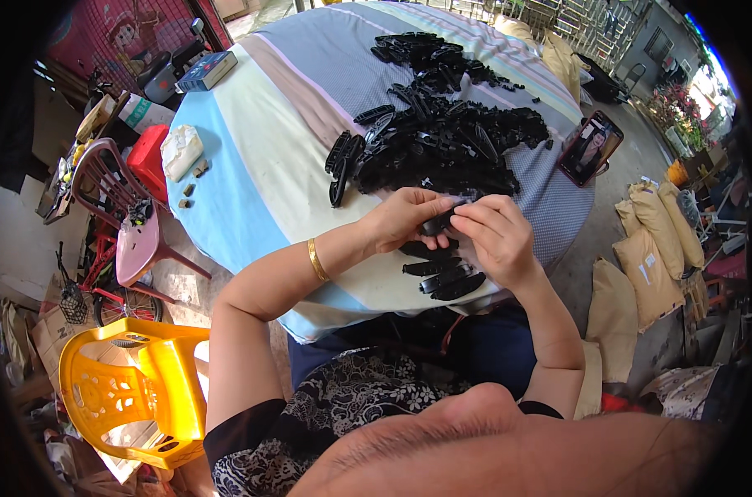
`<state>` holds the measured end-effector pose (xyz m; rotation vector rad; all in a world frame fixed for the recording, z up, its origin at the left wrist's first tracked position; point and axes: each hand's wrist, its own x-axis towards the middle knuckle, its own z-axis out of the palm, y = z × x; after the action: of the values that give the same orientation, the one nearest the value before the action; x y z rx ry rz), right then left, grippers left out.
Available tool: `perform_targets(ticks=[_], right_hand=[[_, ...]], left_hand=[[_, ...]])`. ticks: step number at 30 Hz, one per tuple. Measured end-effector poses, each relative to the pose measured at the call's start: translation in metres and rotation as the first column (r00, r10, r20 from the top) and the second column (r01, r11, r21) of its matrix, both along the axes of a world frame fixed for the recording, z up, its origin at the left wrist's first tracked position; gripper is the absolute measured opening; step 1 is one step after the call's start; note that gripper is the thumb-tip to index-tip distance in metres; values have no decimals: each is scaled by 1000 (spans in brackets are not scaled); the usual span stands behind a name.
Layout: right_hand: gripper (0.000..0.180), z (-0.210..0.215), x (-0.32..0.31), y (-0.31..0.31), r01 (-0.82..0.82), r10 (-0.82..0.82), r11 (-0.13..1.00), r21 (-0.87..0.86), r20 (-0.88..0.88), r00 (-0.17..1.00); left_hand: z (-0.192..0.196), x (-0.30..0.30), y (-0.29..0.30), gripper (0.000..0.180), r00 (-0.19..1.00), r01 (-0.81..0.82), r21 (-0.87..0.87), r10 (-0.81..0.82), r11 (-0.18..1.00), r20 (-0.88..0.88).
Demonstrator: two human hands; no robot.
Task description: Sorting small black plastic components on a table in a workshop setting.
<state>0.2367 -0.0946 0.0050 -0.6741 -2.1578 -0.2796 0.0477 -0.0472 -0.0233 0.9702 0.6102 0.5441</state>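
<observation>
Both my hands meet over the near side of a cloth-covered round table, at a small black plastic piece (439,222). My left hand (402,217), with a gold bangle on its wrist, pinches this piece between thumb and fingers. From the other side, the fingertips of my right hand (500,240) are pressed together on its edge. What kind of part it is, I cannot make out. Several long, oval black plastic pieces (454,280) lie just below my hands. Beyond my fingers spreads a large heap of similar black plastic parts (434,149), with smaller bits at its right.
A phone (591,149) stands tilted at the table's right edge, its screen lit. At the left edge lie a white bag (182,152) and a blue box (207,71). Yellow (135,389) and pink (135,224) chairs stand left; tan sacks (648,265) lean at the right.
</observation>
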Motion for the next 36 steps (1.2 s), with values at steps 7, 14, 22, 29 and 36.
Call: perform_targets(ticks=[7,14,22,29,36], right_hand=[[23,-2,5,-1,27,-32,999,46,108,994],[30,-7,1,-1,53,-123,920,-388,-159,979],[33,-22,8,1,50,-189,849,-526,-213,959],[45,-9,43,19,246,-361,787,-565,-99,927],[42,-21,39,12,452,-440,535,-714,221,870]], left_hand=[[10,-6,4,32,999,54,-78,-53,996,6],[11,-6,-2,45,991,48,453,16,890,-136],[9,-2,-9,38,943,74,978,306,193,-131],[-9,-9,9,31,925,257,938,221,233,-308],[-9,-5,9,31,837,397,862,260,317,-481]])
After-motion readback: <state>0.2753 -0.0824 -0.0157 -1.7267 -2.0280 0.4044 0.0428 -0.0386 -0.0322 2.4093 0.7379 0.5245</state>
